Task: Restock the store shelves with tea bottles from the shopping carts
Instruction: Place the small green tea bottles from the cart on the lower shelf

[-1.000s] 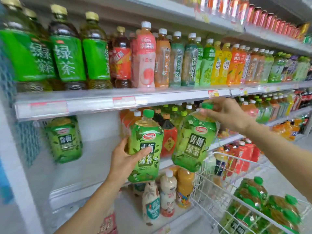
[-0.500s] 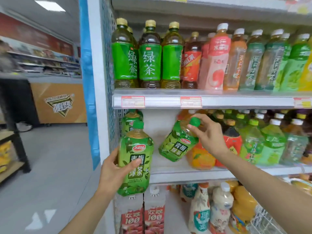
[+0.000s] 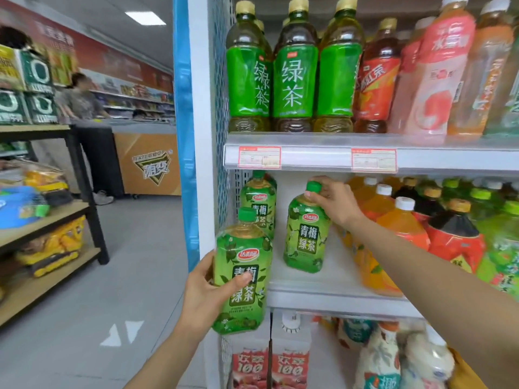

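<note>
Standing along the right, a white metal shelf unit (image 3: 202,136), its middle white shelf board (image 3: 323,287) carrying orange and red drink bottles (image 3: 398,228) on its right part. Held upright before the board's left front edge, clear of it, a squat green plastic plum-tea bottle (image 3: 244,248) with a leaf-print label. Set upright farther in, a second matching bottle (image 3: 306,237), base at the board, contact unclear. Behind both, by the side panel, a third matching bottle (image 3: 259,203). Wrapped round the first bottle's body, left hand (image 3: 205,293), fingers (image 3: 241,277) curled, thumb across the label. Gripping the second bottle's green cap (image 3: 314,187), right hand (image 3: 337,202), fingers (image 3: 323,192) bent closely round it.
</note>
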Demonstrator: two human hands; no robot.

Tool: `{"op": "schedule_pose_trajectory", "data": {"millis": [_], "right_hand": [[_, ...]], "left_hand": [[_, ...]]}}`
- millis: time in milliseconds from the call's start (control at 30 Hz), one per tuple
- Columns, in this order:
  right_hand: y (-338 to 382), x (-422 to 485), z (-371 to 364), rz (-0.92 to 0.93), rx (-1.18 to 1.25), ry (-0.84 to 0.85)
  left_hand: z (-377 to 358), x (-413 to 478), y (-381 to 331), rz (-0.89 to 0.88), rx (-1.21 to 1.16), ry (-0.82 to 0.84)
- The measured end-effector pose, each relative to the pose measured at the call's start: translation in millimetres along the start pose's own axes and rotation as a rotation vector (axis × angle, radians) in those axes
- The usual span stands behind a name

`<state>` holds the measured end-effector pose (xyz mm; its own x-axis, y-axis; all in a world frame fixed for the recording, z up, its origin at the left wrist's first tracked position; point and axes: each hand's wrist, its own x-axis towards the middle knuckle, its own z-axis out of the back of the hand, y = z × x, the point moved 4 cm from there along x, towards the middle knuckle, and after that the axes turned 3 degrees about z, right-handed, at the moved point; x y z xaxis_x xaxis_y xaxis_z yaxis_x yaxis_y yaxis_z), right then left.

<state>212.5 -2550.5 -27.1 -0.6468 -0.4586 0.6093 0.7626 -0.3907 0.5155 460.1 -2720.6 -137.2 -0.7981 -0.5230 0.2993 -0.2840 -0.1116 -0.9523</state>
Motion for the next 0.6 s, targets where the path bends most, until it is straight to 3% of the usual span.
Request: {"op": "schedule_pose_trajectory", "data": {"millis": [133, 233, 600], "right_hand": [[-1, -2, -18, -0.08, 0.225, 0.2], [-19, -18, -21, -0.13, -0.04, 0.331], [-42, 14, -60, -0.18, 0.034, 0.092]], "left_hand": [[-2, 5, 1, -0.01, -0.009, -0.005], [-5, 8, 1, -0.017, -0.021, -0.006], [-19, 15, 1, -0.044, -0.034, -0.03]]}}
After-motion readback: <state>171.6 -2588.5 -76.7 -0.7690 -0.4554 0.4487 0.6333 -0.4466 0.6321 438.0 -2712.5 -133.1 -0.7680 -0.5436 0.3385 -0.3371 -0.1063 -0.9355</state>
